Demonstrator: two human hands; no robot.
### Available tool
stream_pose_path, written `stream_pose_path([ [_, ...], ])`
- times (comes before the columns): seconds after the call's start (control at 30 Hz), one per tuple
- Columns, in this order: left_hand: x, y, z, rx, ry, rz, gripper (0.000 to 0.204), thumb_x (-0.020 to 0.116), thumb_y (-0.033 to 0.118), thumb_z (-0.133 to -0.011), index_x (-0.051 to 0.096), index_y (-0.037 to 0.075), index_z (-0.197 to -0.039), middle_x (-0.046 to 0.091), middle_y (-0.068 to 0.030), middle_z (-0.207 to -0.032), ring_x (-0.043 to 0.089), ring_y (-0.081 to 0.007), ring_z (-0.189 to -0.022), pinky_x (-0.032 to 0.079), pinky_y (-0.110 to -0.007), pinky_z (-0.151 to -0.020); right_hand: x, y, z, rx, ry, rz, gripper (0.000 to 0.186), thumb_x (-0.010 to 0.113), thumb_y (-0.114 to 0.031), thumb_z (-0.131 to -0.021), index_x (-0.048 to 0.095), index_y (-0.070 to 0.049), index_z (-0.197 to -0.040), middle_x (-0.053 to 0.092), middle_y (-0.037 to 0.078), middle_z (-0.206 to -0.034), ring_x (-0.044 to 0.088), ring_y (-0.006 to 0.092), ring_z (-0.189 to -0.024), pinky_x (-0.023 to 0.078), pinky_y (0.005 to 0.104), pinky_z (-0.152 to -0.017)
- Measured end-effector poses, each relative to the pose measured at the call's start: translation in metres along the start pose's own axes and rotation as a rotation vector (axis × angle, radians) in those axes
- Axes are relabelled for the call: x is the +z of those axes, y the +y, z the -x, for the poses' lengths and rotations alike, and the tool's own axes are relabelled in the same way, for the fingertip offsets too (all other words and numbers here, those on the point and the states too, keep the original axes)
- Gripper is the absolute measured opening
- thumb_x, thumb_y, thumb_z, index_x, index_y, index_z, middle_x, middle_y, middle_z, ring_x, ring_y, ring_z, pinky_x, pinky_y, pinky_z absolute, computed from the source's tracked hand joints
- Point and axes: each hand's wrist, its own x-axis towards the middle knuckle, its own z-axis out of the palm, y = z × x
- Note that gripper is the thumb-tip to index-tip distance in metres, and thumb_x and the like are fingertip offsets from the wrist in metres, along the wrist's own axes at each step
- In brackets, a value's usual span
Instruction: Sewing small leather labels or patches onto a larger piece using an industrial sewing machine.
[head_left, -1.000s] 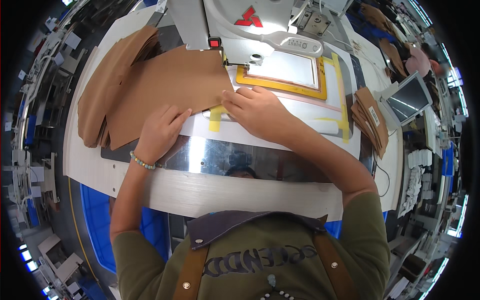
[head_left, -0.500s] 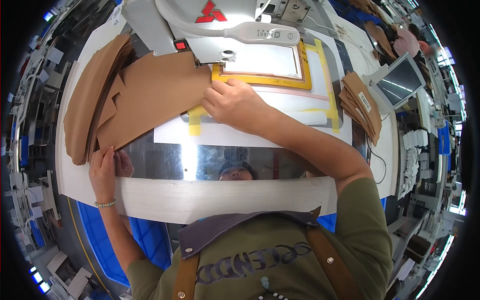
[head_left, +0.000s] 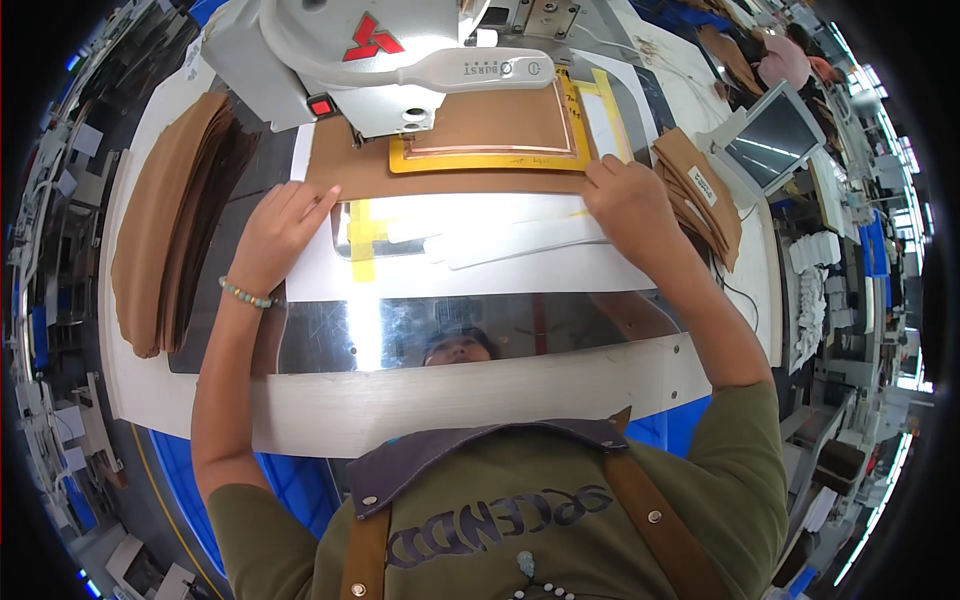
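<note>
Left hand: fingertips are on the left part of the near edge of the brown cloth piece; honestly can't tell if it's pinching it or just pressing it flat. There's a beaded bracelet on that wrist.
Right hand: fingers curled in and pinching the right end of that same edge.
Brown cloth: spread out flat between the two hands, running under the yellow frame, with more brown showing through the frame's window.
Machine: big white head looming over the cloth's left part, red button on it, plus a pale lamp-type bar sticking out above the frame.
Under the cloth: white sheet with yellow tape on it, then a shiny metal plate nearer the body.
Left side: thick folded brown stack, well apart from the left hand.
Right side: smaller brown bundle with a white label, just beside the right hand; tilted grey screen past it.
Below: blue bins under the pale table.
</note>
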Motion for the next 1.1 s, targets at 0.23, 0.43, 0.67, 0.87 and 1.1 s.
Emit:
stream_pose_path([
  [0.23,0.023,0.005,-0.053,0.109,-0.026,0.013,0.04,0.069,0.003,-0.085,0.071,0.0,-0.125,0.065,-0.0097,-0.102,0.064,-0.0268,-0.095,0.054,-0.037,-0.085,0.03,0.034,0.029,0.19,0.046,0.058,0.007,0.071,-0.006,-0.077,0.072,-0.009,-0.083,0.066,0.004,-0.091,0.067,0.0224,-0.095,0.055,0.0361,-0.075],
  [0.43,0.011,0.027,-0.029,-0.102,-0.081,0.04,0.045,0.065,0.004,-0.094,0.067,0.004,-0.139,0.065,-0.0138,-0.137,0.058,-0.0329,-0.135,0.047,-0.044,-0.111,0.03,0.015,0.056,0.347,0.173,-0.219,0.032,0.065,-0.024,-0.101,0.072,-0.002,-0.123,0.069,0.01,-0.131,0.06,0.0284,-0.125,0.05,0.0437,-0.101],
  [0.67,0.014,0.035,-0.016,-0.384,-0.218,0.202,0.051,0.06,0.017,-0.104,0.058,0.011,-0.154,0.04,-0.0138,-0.17,0.027,-0.0362,-0.161,0.025,-0.05,-0.129,0.038,-0.003,0.072,0.451,0.033,-0.233,0.058,0.049,-0.046,-0.112,0.059,-0.005,-0.151,0.048,0.015,-0.162,0.033,0.0353,-0.156,0.026,0.0555,-0.126],
  [0.87,0.013,0.035,-0.011,-0.394,-0.14,0.203,0.045,0.063,0.019,-0.104,0.064,0.01,-0.148,0.045,-0.013,-0.167,0.033,-0.0373,-0.158,0.029,-0.051,-0.128,0.044,0.002,0.072,0.469,0.01,-0.289,0.057,0.048,-0.046,-0.112,0.058,-0.007,-0.152,0.043,0.013,-0.167,0.029,0.035,-0.158,0.021,0.0564,-0.127],
  [1.1,0.012,0.033,-0.011,-0.392,-0.091,0.09,0.04,0.07,0.019,-0.101,0.071,0.009,-0.139,0.057,-0.013,-0.158,0.044,-0.036,-0.152,0.039,-0.05,-0.122,0.046,0.003,0.072,0.476,0.087,-0.347,0.055,0.049,-0.044,-0.112,0.058,-0.007,-0.152,0.042,0.013,-0.168,0.031,0.0352,-0.157,0.022,0.0555,-0.126],
])
